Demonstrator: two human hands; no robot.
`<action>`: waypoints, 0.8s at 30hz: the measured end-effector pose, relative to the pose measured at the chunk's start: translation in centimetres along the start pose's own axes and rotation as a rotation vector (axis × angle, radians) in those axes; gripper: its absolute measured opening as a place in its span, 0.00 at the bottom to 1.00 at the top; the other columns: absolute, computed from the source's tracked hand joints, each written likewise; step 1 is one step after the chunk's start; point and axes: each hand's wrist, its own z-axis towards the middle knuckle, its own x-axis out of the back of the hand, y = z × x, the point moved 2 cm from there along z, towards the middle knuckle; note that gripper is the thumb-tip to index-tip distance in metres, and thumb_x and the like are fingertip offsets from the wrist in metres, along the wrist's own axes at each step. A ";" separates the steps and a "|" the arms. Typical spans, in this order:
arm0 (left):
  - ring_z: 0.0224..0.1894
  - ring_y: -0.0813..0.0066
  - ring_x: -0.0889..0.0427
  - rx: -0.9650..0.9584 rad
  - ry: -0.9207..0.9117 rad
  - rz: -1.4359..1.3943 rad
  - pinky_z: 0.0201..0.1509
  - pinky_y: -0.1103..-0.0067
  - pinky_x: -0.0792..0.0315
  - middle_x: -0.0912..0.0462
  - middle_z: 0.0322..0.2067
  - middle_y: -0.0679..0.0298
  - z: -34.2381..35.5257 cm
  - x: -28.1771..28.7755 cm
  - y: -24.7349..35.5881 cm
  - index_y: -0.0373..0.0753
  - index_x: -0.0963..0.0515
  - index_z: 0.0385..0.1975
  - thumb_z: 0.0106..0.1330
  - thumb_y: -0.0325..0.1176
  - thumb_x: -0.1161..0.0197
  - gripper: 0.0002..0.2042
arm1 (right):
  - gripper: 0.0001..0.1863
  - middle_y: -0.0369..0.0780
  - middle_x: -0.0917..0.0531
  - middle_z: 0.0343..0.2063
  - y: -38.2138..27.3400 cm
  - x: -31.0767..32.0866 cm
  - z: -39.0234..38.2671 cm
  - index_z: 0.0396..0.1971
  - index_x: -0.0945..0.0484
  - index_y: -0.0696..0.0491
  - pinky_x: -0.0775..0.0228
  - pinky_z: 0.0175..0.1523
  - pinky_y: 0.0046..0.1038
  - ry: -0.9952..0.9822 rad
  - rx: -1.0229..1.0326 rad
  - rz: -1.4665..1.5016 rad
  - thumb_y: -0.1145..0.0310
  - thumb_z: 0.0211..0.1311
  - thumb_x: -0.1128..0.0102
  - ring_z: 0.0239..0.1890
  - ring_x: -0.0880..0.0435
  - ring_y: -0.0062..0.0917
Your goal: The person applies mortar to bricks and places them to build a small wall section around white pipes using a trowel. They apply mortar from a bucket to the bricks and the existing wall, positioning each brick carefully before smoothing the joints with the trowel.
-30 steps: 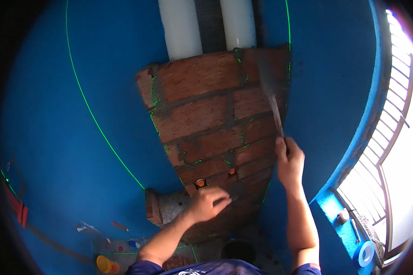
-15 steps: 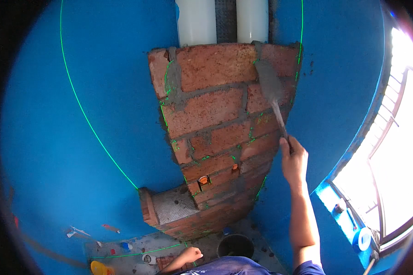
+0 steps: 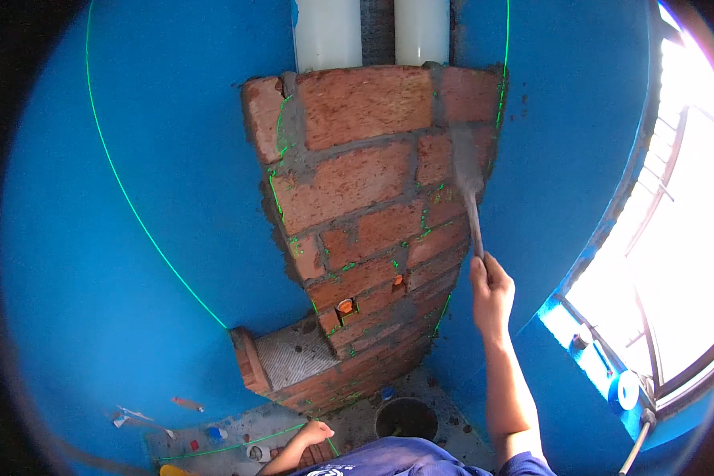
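My right hand (image 3: 493,295) is closed round the handle of a trowel (image 3: 467,168). The mortar-grey blade is blurred and lies over the right side of a brick wall (image 3: 357,186), below its top course. Grey mortar fills the joints, with a wide patch of mortar (image 3: 293,131) near the upper left. Low down by my body, my left hand (image 3: 316,432) is curled into a loose fist, with nothing visible in it. Two small openings in the lower courses show orange fittings (image 3: 345,306).
Two white pipes (image 3: 328,36) rise behind the wall between blue walls (image 3: 166,159). Green laser lines run down both sides. A brick-edged ledge (image 3: 293,357) juts out at lower left. A dark bucket (image 3: 405,419) stands on the floor; a bright window (image 3: 650,238) lies right.
My right hand and the trowel have moved down the right side of the wall. The whole view has shifted slightly. My left hand stays curled low down.
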 end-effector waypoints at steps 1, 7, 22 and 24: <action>0.26 0.76 0.21 0.025 -0.014 -0.009 0.33 0.76 0.27 0.17 0.24 0.64 0.1 0.1 -0.3 0.38 0.18 0.28 0.55 0.43 0.32 0.13 | 0.14 0.29 0.31 0.18 -0.8 -0.4 0.7 0.38 0.22 0.59 0.45 0.25 0.21 0.007 0.001 -0.001 0.62 0.66 0.46 0.22 0.37 0.13; 0.24 0.78 0.22 0.019 -0.010 -0.143 0.30 0.78 0.28 0.19 0.22 0.67 -0.3 -0.4 -2.5 0.37 0.19 0.30 0.57 0.41 0.33 0.13 | 0.16 0.36 0.23 0.22 -2.9 -6.7 3.4 0.41 0.23 0.61 0.34 0.30 0.23 0.054 0.162 0.319 0.61 0.67 0.45 0.26 0.29 0.14; 0.23 0.82 0.25 0.266 -0.086 -0.497 0.26 0.82 0.33 0.21 0.21 0.68 -6.4 -1.4 -8.7 0.36 0.20 0.28 0.60 0.37 0.36 0.10 | 0.15 0.40 0.22 0.23 5.3 -12.0 -0.6 0.37 0.24 0.60 0.34 0.32 0.24 0.162 0.125 0.294 0.61 0.69 0.50 0.26 0.28 0.18; 0.23 0.81 0.25 0.227 -0.057 -0.399 0.26 0.81 0.34 0.23 0.20 0.69 -7.3 -0.8 -7.4 0.37 0.21 0.25 0.60 0.39 0.36 0.11 | 0.13 0.42 0.20 0.25 5.9 -10.0 -0.6 0.36 0.23 0.59 0.31 0.33 0.24 0.125 0.026 0.224 0.64 0.68 0.50 0.27 0.22 0.23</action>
